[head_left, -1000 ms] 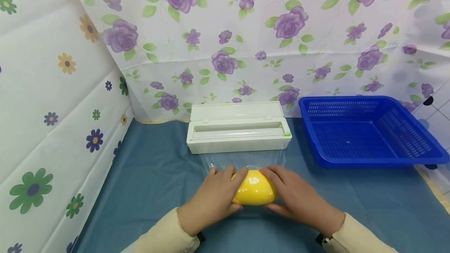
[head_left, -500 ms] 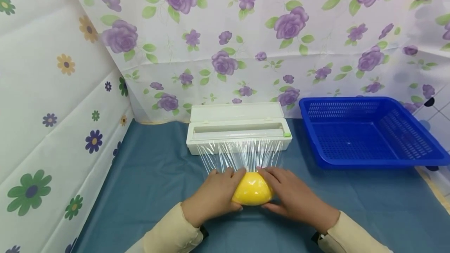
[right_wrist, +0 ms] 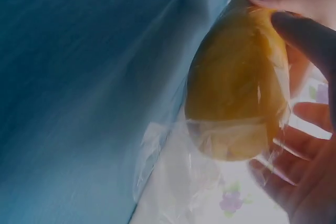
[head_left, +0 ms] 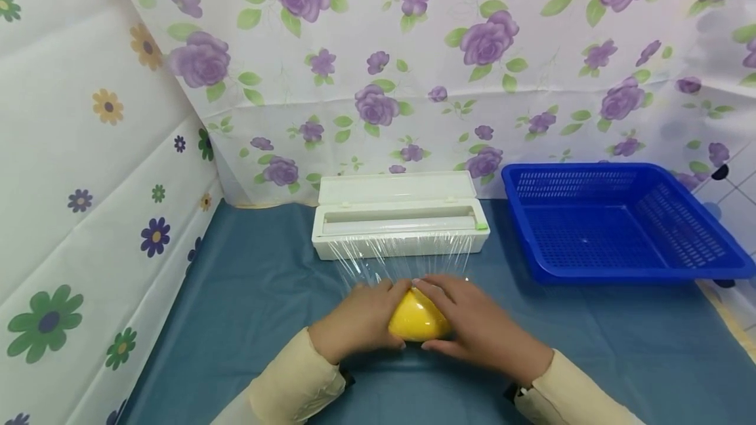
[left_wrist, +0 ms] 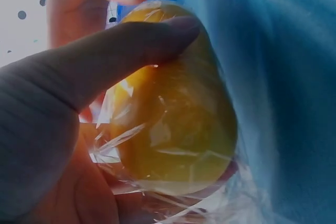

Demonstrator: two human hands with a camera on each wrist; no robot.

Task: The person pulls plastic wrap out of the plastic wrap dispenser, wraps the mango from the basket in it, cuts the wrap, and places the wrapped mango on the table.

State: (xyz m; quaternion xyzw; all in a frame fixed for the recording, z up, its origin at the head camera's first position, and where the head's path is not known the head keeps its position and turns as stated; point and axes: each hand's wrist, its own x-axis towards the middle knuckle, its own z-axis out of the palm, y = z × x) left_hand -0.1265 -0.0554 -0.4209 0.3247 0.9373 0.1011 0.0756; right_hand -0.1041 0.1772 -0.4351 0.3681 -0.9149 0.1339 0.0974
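Both hands hold a smooth yellow, mango-shaped fruit (head_left: 417,320) low over the blue cloth in the head view. Clear cling film (left_wrist: 126,135) covers it, creased and shiny in the left wrist view. My left hand (head_left: 362,317) grips the left side, its thumb (left_wrist: 157,38) lying across the fruit. From the right, my right hand (head_left: 481,325) grips the other side, its fingertips reaching over the top towards the left hand. Loose film hangs below the fruit in the right wrist view. A creased sheet of film (head_left: 378,269) stretches from the hands back to the white dispenser box (head_left: 323,248).
Inside the dispenser, whose lid (head_left: 397,189) stands raised, lies the film roll (head_left: 401,225). A blue plastic basket (head_left: 531,248) is at the back right. Flowered sheets (head_left: 413,71) rise behind and at the left of the blue cloth (head_left: 254,294).
Film between box and fruit drew into tight creases, then loosened a little. My right hand has moved left across the fruit, and less yellow shows between the hands.
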